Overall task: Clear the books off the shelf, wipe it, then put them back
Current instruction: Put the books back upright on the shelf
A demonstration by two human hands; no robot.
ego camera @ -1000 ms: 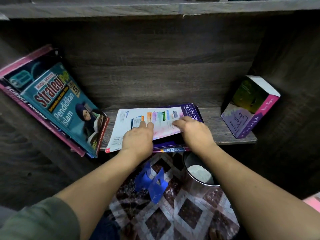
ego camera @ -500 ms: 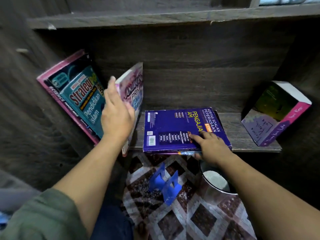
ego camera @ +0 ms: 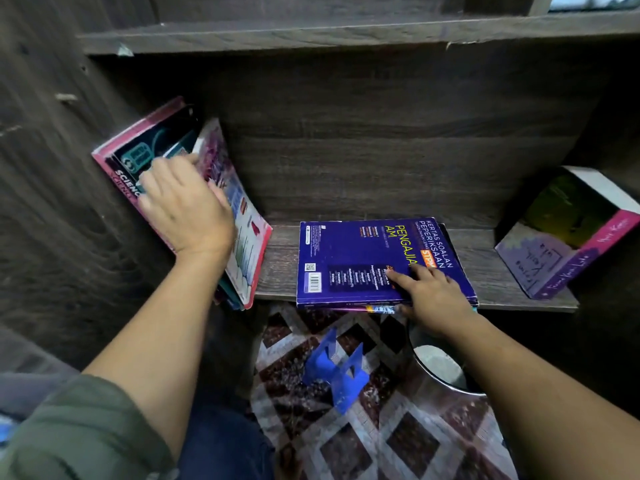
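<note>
On the dark wooden shelf a blue book lies flat on top of thinner ones. My right hand has its index finger on the blue cover and its thumb under the front edge. At the left, a pink science book and others lean against the side wall. My left hand holds a white and pink book against that leaning stack, fingers behind it and thumb on its cover. A thick purple book leans against the right wall.
Below the shelf edge, two blue bookends stand on a patterned floor mat. A metal bin sits under my right forearm. An upper shelf board runs overhead.
My left hand lifted the white and pink book off the flat pile and swung it left against the leaning stack. My right hand stayed on the blue book.
</note>
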